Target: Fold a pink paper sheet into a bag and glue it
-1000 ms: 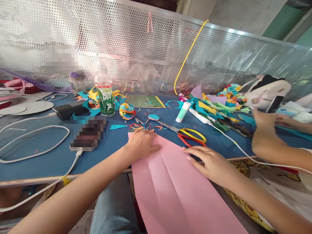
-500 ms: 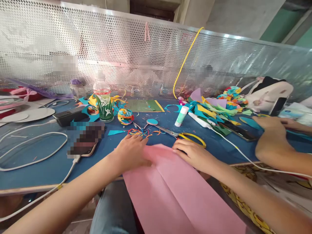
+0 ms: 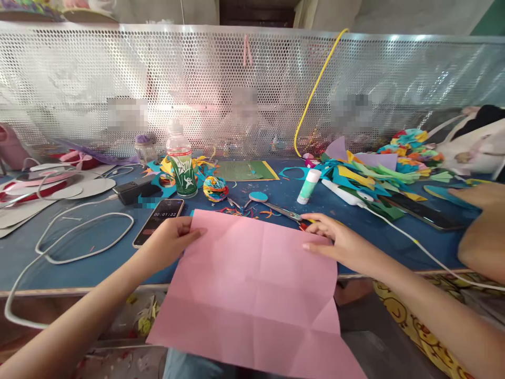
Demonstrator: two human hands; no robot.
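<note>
A large sheet of pink paper (image 3: 252, 284), marked with crease lines, hangs over the table's near edge and my lap. My left hand (image 3: 175, 237) pinches its upper left corner, thumb on top. At the upper right corner my right hand (image 3: 327, 237) holds it the same way, thumb over the paper and fingers behind. Just beyond the right hand lie scissors (image 3: 282, 211) with yellow handles, partly hidden by that hand. A round blue disc (image 3: 258, 196), a small multicoloured paper ball (image 3: 215, 189) and thin paper snippets lie past the sheet's far edge.
A phone (image 3: 160, 218) with a running timer lies left of the sheet, near a white cable (image 3: 84, 215). A green-labelled bottle (image 3: 181, 163) and a glue stick (image 3: 309, 186) stand behind. Coloured paper scraps (image 3: 355, 173) are heaped right. Another person's arm (image 3: 483, 237) rests at far right.
The pink paper has been opened out from a narrower folded shape into a wide sheet. My hands have moved apart to its two far corners. The view has shifted left.
</note>
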